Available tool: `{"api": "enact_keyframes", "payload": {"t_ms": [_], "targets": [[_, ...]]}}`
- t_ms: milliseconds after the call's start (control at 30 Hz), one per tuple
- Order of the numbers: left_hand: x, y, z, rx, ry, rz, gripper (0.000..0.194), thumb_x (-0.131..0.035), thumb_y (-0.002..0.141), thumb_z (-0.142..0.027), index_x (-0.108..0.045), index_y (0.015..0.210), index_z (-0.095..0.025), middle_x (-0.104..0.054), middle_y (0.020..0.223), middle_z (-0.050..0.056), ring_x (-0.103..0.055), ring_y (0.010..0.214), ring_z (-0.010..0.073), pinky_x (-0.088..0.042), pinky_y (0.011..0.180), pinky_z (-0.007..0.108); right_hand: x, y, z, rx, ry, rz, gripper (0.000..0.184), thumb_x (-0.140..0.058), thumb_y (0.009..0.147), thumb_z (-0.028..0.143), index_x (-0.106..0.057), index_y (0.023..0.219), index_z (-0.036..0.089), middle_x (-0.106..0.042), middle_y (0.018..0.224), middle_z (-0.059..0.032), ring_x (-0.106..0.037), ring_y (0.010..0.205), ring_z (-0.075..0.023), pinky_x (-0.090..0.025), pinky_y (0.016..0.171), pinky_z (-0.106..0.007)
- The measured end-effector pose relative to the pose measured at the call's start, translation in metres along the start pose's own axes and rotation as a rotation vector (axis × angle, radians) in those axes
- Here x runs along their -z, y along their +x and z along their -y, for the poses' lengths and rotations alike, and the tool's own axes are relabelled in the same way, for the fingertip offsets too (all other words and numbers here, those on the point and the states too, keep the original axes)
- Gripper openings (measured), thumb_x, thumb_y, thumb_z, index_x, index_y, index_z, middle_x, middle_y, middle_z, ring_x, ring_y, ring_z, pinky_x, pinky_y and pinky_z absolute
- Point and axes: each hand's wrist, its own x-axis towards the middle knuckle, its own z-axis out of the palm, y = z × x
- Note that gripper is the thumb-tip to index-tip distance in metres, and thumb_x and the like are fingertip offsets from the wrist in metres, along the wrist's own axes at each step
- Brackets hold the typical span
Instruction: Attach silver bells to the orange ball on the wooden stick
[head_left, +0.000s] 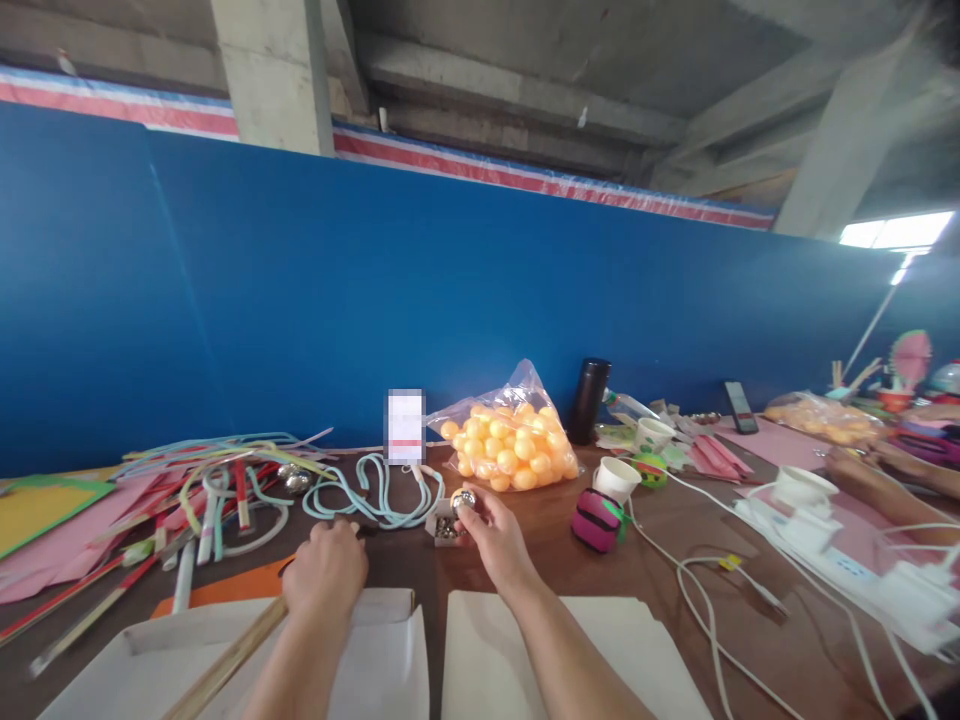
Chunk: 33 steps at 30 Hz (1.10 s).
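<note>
My left hand is closed around a wooden stick, which slants down toward the near edge. Dark bits show beside the fingers, but the hand hides the stick's far end. In my right hand, the thumb and fingers pinch a shiny silver ball. Just below and left of that ball stands a small open box with little metal pieces inside. Another silver ball lies farther left, by a loose light-blue cord. White sheets of card lie under my forearms.
A clear bag of orange balls and a black bottle stand at the back. Right are a paper cup, a purple pouch, cables and a power strip. Strips and coloured paper crowd the left. Another person's arms appear far right.
</note>
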Motion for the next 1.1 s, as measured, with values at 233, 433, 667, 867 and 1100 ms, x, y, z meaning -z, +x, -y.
{"api": "enact_keyframes", "payload": {"t_ms": [233, 433, 667, 867, 1100], "targets": [[0.011, -0.004, -0.009, -0.057, -0.069, -0.136, 0.026, -0.037, 0.084, -0.023, -0.061, 0.093, -0.016, -0.061, 0.093, 0.014, -0.062, 0.082, 0.0274, -0.040, 0.057, 0.033, 0.000, 0.000, 0.006, -0.008, 0.010, -0.047, 0.049, -0.068, 0.069, 0.042, -0.062, 0.110, 0.015, -0.065, 0.090, -0.0059, -0.060, 0.069, -0.0184, -0.051, 0.049, -0.026], [0.018, -0.026, -0.040, -0.279, -0.178, -0.475, 0.022, -0.038, 0.089, -0.028, -0.054, 0.102, -0.022, -0.061, 0.100, 0.006, -0.061, 0.074, 0.0169, -0.038, 0.056, 0.026, -0.001, 0.000, 0.007, -0.033, 0.050, -0.013, 0.043, -0.067, 0.071, 0.041, -0.062, 0.108, 0.017, -0.065, 0.085, -0.0037, -0.061, 0.070, -0.0182, -0.051, 0.051, -0.025], [0.013, -0.029, -0.043, -0.477, -0.286, -0.661, 0.022, -0.044, 0.088, -0.025, -0.058, 0.104, -0.020, -0.067, 0.095, 0.006, -0.061, 0.087, 0.0185, -0.040, 0.077, 0.026, -0.005, -0.001, 0.006, -0.059, 0.086, -0.004, 0.049, -0.070, 0.068, 0.040, -0.061, 0.110, 0.018, -0.065, 0.085, -0.0024, -0.061, 0.068, -0.0168, -0.052, 0.052, -0.026], [0.008, -0.028, -0.043, -0.542, -0.325, -0.702, 0.032, -0.045, 0.087, -0.023, -0.059, 0.116, -0.022, -0.067, 0.103, 0.006, -0.061, 0.089, 0.0175, -0.041, 0.081, 0.025, -0.007, -0.004, 0.008, -0.053, 0.037, 0.029, 0.040, -0.069, 0.069, 0.043, -0.066, 0.101, 0.020, -0.064, 0.077, -0.0005, -0.058, 0.064, -0.0142, -0.050, 0.053, -0.024], [-0.001, -0.029, -0.045, -0.570, -0.291, -0.604, 0.035, -0.042, 0.088, -0.025, -0.058, 0.120, -0.024, -0.067, 0.105, 0.006, -0.061, 0.090, 0.0171, -0.044, 0.078, 0.026, -0.008, -0.006, 0.010, 0.001, 0.038, 0.092, 0.040, -0.067, 0.072, 0.045, -0.067, 0.102, 0.019, -0.064, 0.077, -0.0016, -0.058, 0.064, -0.0142, -0.051, 0.055, -0.025]]}}
